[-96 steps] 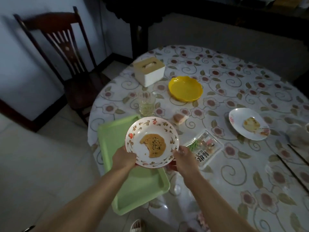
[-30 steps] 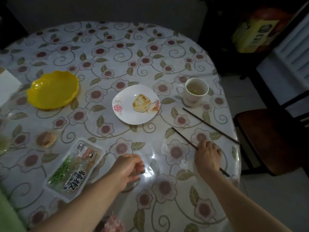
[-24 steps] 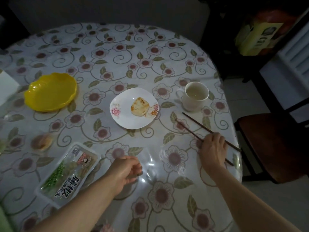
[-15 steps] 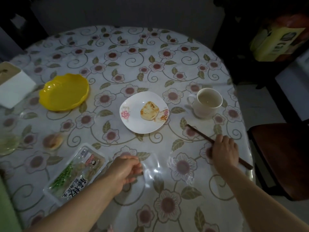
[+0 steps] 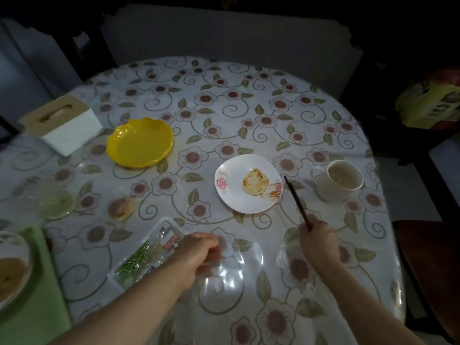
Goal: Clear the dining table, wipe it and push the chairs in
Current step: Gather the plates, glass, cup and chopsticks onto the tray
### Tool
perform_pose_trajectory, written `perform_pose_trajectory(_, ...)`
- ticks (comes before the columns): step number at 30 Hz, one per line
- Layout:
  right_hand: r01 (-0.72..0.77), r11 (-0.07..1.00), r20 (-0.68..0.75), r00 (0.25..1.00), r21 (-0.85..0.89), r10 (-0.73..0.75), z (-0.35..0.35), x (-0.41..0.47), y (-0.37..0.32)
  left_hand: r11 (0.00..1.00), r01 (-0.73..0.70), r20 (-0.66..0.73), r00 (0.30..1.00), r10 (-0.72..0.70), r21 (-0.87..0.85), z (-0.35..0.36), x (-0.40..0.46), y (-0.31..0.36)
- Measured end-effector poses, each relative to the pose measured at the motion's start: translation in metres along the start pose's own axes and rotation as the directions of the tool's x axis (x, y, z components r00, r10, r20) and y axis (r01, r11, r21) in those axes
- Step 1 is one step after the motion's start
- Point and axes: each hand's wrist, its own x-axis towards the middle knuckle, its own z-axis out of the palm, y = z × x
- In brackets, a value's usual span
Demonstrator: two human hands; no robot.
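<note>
Now, right hand: grips chopsticks, lifted off the table since 1 second ago, tips at 11 o'clock by white plate.
Left hand: loosely curled, empty, unmoved beside food packet.
Edge: cup at 1 o'clock, near rim.

Round worktop with a flowery plastic cloth, pretty dim light; right hand grips dark chopsticks, tips angled up toward the white plate with a bit of flatbread on it; left hand sits loosely curled, holding nothing, just beside a clear food packet; cream mug to the right of the plate; empty yellow dish and a tissue box further left; green tray at the near-left edge carrying a patterned plate; dark chair on the right.
</note>
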Motion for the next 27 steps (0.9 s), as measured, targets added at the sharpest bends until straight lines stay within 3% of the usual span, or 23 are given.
perform_pose_trajectory(4, -0.081, 0.982, 0.084, 0.994, 0.173, 0.067, 0.023, -0.013, -0.053, 0.998, -0.006, 0.004, 1.0, 0.006, -0.069, -0.033, 0.006, 0.005)
perform_pose_trajectory(10, -0.146, 0.979, 0.12, 0.984, 0.143, 0.129, 0.065, -0.04, -0.105, 0.994, -0.014, 0.026, 1.0, 0.017, -0.111, -0.097, 0.024, 0.011)
perform_pose_trajectory(16, -0.141, 0.981, 0.154, 0.981, 0.137, 0.119, 0.101, -0.066, -0.144, 0.991, -0.111, -0.134, 0.986, 0.1, -0.076, -0.161, 0.04, 0.014)
perform_pose_trajectory(20, -0.153, 0.978, 0.122, 0.983, 0.142, 0.136, 0.118, -0.073, -0.158, 0.941, -0.182, -0.295, 0.918, 0.267, 0.285, -0.187, 0.069, 0.015)
perform_pose_trajectory(24, -0.167, 0.973, 0.074, 0.985, 0.161, 0.157, 0.124, -0.065, -0.16, 0.748, -0.06, -0.342, 0.864, 0.371, 0.661, -0.193, 0.099, 0.021)
perform_pose_trajectory(27, -0.21, 0.95, 0.065, 0.978, 0.232, 0.2, 0.124, -0.057, -0.155, 0.648, 0.002, -0.373, 0.819, 0.435, 0.761, -0.194, 0.118, 0.018)
